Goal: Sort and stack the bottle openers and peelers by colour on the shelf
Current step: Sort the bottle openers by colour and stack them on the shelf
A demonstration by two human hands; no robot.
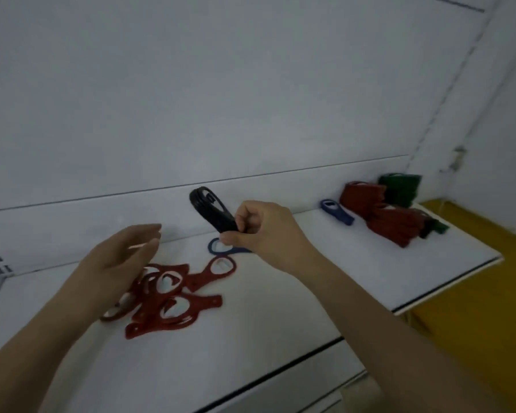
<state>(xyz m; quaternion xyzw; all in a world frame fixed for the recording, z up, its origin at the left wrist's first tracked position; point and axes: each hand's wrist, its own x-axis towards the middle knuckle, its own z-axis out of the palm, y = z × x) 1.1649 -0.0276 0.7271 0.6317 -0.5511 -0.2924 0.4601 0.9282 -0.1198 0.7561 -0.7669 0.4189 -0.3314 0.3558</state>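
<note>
White flat shelf (280, 308): sorting mid-way. Loose heap of red flat plastic openers (173, 296) below relaxed, empty left hand (122, 257). Right hand (259, 228) pinching small stack of dark navy plastic openers (212, 211), raised above shelf. Next, probably: add blue opener (221, 247) lying beneath.

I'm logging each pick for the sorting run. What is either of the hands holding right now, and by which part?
The right hand grips a stack of dark blue bottle openers by its lower handle end. The left hand holds nothing.

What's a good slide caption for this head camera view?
Right hand lifts stacked dark openers above loose red openers on the white shelf.
</note>
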